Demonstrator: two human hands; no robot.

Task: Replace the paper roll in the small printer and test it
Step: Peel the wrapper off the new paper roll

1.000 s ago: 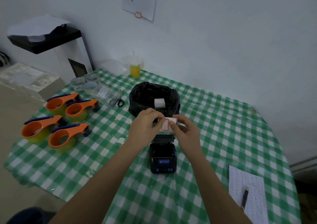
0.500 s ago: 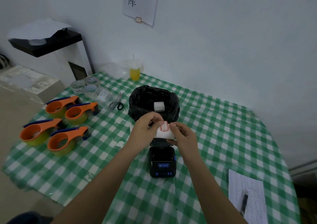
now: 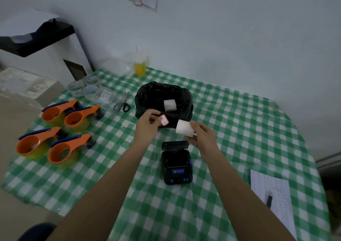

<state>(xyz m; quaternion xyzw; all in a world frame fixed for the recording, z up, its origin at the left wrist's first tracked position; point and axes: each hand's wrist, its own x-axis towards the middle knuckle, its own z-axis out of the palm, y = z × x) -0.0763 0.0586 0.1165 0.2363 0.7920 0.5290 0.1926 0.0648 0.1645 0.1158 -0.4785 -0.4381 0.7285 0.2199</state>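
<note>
At the left edge of the green checked tablecloth [image 3: 239,130] four orange tape dispensers [image 3: 55,133] sat in two rows, each loaded with a yellowish roll. Behind them lay a few clear tape rolls [image 3: 83,87] and a clear packet [image 3: 106,97], and just to their right a pair of scissors [image 3: 122,103] with black handles. Further back, near the wall, stood a plastic cup of yellow drink [image 3: 139,65] with a straw.

The left hand [image 3: 147,128] was raised above the cloth, thumb and forefinger pinched together on a small white sticker with a red border [image 3: 164,120], held in front of the near rim of the black bin bag [image 3: 147,100]. Inside that bag lay a white paper roll [image 3: 169,105].

Just right of the sticker, apart from it, the right hand [image 3: 202,136] held the new paper roll [image 3: 184,128], fingers closed on its right end so that the roll pointed left and slightly up. Both hands hovered above and behind the small printer [image 3: 177,165], which stood on the cloth between the forearms with its lid [image 3: 175,145] tipped open towards the bag; the paper bay looked dark and I could not tell what it held.

At the far right edge lay a printed sheet [image 3: 273,194] with a dark pen [image 3: 269,201] resting on it
</note>
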